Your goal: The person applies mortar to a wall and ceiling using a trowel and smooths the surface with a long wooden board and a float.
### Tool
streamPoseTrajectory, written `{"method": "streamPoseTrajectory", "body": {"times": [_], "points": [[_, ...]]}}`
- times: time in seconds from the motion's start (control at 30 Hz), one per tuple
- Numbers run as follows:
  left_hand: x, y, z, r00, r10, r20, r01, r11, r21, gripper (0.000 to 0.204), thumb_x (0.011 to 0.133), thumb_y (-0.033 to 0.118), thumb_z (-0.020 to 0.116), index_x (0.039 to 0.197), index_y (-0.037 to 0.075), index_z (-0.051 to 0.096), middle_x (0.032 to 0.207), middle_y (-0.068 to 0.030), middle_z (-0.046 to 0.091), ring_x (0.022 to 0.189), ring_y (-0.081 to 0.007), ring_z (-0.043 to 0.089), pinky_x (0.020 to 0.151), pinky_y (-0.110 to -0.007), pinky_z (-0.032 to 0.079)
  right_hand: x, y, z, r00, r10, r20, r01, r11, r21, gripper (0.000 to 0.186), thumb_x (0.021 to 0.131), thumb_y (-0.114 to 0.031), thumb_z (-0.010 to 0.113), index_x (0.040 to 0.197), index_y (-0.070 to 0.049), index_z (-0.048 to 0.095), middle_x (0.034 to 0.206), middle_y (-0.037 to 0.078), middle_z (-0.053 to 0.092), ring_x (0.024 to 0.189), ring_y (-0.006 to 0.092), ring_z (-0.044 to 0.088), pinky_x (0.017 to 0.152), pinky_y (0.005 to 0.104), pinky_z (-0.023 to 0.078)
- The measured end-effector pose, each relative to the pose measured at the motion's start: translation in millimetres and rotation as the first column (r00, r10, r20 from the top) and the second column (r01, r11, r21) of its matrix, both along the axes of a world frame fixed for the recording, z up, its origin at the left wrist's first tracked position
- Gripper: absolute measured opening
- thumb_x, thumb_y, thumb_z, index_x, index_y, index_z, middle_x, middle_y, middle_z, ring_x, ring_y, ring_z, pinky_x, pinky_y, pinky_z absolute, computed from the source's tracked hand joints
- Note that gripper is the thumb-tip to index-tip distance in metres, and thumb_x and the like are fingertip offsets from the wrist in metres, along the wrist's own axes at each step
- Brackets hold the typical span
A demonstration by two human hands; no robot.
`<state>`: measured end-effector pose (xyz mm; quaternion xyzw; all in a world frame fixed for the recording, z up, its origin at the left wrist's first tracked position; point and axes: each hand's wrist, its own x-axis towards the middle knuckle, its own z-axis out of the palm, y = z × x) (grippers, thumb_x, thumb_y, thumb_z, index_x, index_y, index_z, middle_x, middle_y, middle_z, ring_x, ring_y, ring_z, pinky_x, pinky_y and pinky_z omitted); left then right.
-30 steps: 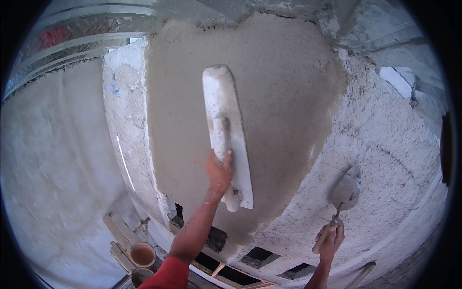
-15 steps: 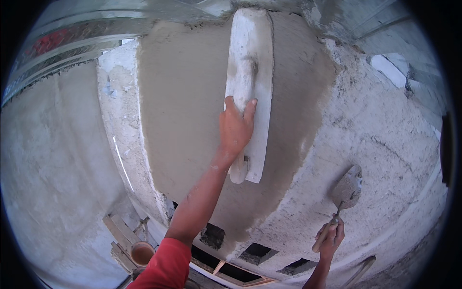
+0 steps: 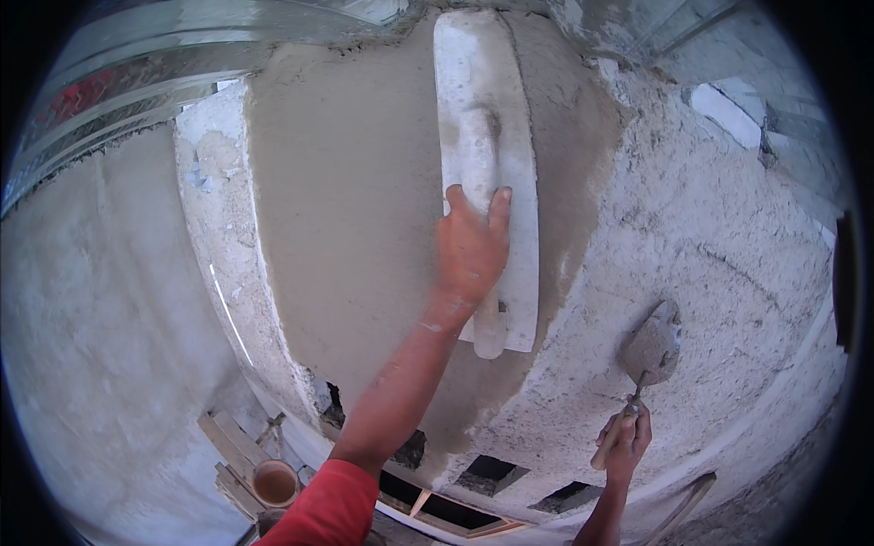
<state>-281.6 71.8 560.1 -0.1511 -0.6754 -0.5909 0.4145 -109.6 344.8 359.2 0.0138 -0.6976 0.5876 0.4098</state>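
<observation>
My left hand [image 3: 472, 246] is closed round the handle of a long, pale plastering float [image 3: 487, 82] that lies lengthwise on the wall. Around the float spreads a smooth band of wet grey-brown plaster [image 3: 346, 200]. Lower on the right, my right hand [image 3: 625, 439] grips the wooden handle of a pointing trowel [image 3: 654, 350]. The trowel's blade is smeared with mortar and points up, in front of the rough, pale, unplastered wall [image 3: 719, 237]. Whether the blade touches that wall I cannot tell.
Dark rectangular openings [image 3: 492, 475] run along the wall's lower part, beside a wooden frame [image 3: 464, 528]. Wooden boards [image 3: 232, 446] and a round container of brownish liquid [image 3: 275, 482] are at the lower left. Corrugated sheeting [image 3: 182, 59] borders the top left.
The float and my left hand have moved a little to the right across the plaster. My right hand and the trowel have barely shifted.
</observation>
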Motion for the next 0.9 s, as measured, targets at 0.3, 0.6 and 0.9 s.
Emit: {"method": "streamPoseTrajectory", "body": {"times": [0.3,0.6,0.9], "points": [[17.8,28.5,-8.6,0.993,-0.014,0.119,0.027,0.994,-0.104,0.056,0.093,0.034,0.059,0.114,-0.016,0.044,0.081,-0.0324,0.064,0.079,-0.0474,0.066,0.068,-0.047,0.053,-5.3,5.8,-10.3,1.0,-0.025,0.013,0.025,1.0,-0.011,0.065,0.092,-0.056,0.052,0.121,0.002,0.051,0.061,0.006,0.05,0.046,0.0136,0.05,0.043,0.0265,0.041],[29.7,48.8,-67.0,0.988,0.017,0.152,0.019,0.973,-0.232,0.05,0.091,0.032,0.062,0.11,-0.009,0.039,0.071,-0.0326,0.061,0.069,-0.0498,0.062,0.062,-0.053,0.05,-8.2,-0.3,-14.3,1.0,-0.006,0.023,0.008,0.997,-0.073,0.058,0.094,-0.049,0.05,0.122,0.001,0.051,0.062,0.006,0.05,0.046,0.014,0.051,0.043,0.027,0.042],[22.5,52.0,-76.6,1.0,0.026,0.012,-0.023,0.969,-0.246,0.049,0.089,0.034,0.065,0.106,-0.005,0.041,0.074,-0.0293,0.062,0.068,-0.0482,0.062,0.061,-0.052,0.051,4.3,-1.5,-10.2,0.996,-0.042,-0.074,0.036,0.996,-0.086,0.055,0.095,-0.046,0.05,0.122,0.002,0.049,0.063,0.006,0.05,0.046,0.0138,0.05,0.043,0.0277,0.043]]}}
